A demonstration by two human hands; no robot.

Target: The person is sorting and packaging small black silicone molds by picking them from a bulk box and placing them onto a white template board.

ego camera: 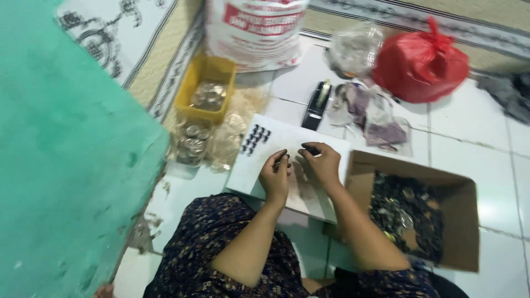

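We see left hand [275, 175] pinching a small dark piece | right hand [321, 163] pinching another just beside it, over white sheet [259, 165] | pieces likely light, stiff, slippery: we'd nip edges with fingertips

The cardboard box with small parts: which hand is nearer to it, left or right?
Right. The right hand is over the white board, just beside the rim of the cardboard box. The left hand is farther from it, on the right hand's other side.

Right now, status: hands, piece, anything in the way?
Left hand pinching small dark piece. Right hand pinching another. Both over white sheet. Nothing blocking.
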